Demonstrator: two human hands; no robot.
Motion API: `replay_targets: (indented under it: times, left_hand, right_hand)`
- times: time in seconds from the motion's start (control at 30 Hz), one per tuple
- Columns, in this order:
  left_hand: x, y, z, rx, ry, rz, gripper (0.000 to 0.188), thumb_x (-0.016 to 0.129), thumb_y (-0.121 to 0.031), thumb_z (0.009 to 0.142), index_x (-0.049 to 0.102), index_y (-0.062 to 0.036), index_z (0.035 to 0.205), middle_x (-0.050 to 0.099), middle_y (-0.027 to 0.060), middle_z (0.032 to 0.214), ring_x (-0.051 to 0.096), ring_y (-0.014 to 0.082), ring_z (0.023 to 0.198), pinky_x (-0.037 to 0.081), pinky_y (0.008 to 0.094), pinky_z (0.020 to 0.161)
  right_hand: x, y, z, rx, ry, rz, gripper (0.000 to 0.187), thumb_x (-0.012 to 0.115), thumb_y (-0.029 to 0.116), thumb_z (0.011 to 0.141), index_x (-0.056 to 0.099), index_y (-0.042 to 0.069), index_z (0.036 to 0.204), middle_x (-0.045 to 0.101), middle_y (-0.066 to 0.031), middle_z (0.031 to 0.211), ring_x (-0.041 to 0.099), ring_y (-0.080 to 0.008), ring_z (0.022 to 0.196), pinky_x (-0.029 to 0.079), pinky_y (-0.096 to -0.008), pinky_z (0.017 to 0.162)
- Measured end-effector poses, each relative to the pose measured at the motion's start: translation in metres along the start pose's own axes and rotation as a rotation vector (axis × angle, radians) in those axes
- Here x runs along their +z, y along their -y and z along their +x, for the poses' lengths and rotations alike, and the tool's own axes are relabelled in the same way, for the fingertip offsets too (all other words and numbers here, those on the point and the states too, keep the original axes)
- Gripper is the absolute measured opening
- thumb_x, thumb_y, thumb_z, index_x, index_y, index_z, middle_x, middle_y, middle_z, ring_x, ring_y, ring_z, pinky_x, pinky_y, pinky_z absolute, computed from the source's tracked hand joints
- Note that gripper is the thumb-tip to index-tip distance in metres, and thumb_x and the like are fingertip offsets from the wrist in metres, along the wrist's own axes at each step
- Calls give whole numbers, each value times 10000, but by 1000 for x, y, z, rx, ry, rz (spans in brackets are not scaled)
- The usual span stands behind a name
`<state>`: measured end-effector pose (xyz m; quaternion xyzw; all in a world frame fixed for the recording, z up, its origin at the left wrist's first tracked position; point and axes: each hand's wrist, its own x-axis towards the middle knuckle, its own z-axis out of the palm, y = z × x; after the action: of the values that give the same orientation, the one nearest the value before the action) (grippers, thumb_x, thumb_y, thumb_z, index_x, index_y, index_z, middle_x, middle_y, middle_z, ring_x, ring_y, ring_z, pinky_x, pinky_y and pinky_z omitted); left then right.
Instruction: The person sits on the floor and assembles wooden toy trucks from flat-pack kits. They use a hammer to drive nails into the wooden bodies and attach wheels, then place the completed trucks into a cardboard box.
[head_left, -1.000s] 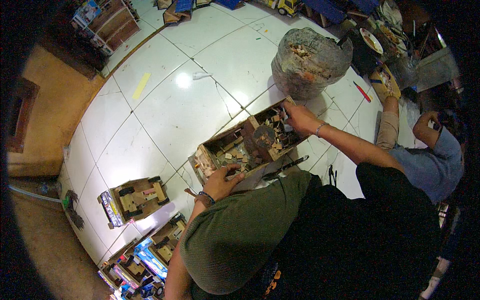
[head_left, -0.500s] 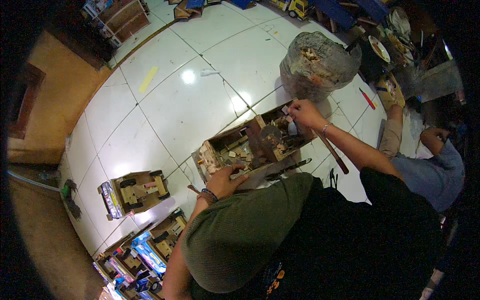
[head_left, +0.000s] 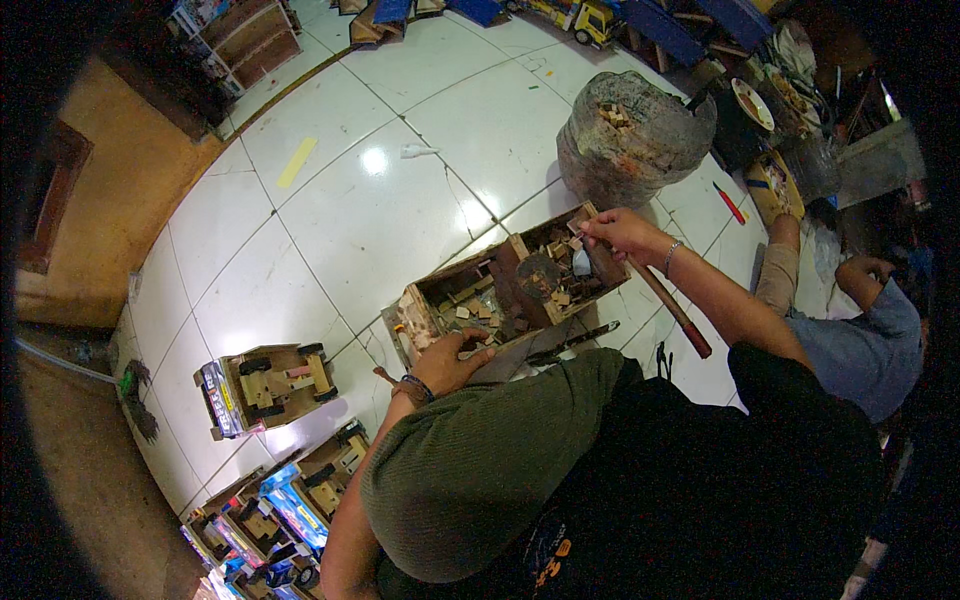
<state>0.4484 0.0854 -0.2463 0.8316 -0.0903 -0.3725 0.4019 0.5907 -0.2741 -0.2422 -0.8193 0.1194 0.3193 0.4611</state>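
Observation:
A long wooden box [head_left: 420, 345] with compartments lies slantwise on the floor before me, with many small wood pieces [head_left: 480, 308] inside. My left hand [head_left: 448, 362] grips its near left rim, thumb and forefinger curled over the edge. Over the right end, my right hand [head_left: 628, 234] has its fingers pinched together; a pale bit shows at the fingertips, too small to make out. A reddish-brown tool handle [head_left: 680, 322] slants from under this hand; whether I grip it is hidden. Beside the fingers in the box lies a white bottle-like thing [head_left: 581, 262].
A grey sack-like container [head_left: 630, 140] with wood scraps stands beyond the box. Toy trucks [head_left: 270, 390] of wood lie at left. A red pen-like thing [head_left: 730, 203] is at right, near another seated person [head_left: 860, 340]. A dark slim tool [head_left: 580, 342] lies by the near rim.
My right hand has drawn slightly right and back from the box's far right corner. The reddish-brown handle has shifted a little right too. My left hand stays on the rim.

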Motion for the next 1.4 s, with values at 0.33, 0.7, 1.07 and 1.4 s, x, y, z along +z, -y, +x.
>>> replay_targets:
  times: [0.33,0.7,1.07,1.4]
  left_hand:
    - [-4,-5,-2,-22,-28,-75,573,575,-537,937,597,-93,1299,617,194,1281,597,322,1197,471,447,1018]
    - [-1,3,2,-3,-19,-13,539,594,-491,946,569,-105,1322,630,186,1259,596,319,1193,469,425,1000]
    - [-3,26,-7,324,210,226,511,631,-415,929,567,-128,1347,620,164,1278,597,339,1173,477,450,992]
    - [-27,-2,-16,84,-415,-162,291,629,-171,923,634,-44,1185,711,178,1016,703,288,934,544,351,788]
  right_hand:
    - [8,21,-14,2,-19,-169,357,654,412,930,690,59,893,662,0,768,529,-108,591,423,-283,475]
    - [46,-10,-3,-321,-90,-1191,152,620,42,791,685,13,925,683,-212,845,675,-385,848,535,-481,770]
    - [73,-44,11,-474,-200,-1214,132,603,96,771,686,5,820,698,-206,852,699,-347,832,564,-459,698]
    - [54,-34,20,-423,-216,-1202,217,615,196,826,674,5,911,684,-232,864,670,-392,874,526,-497,793]
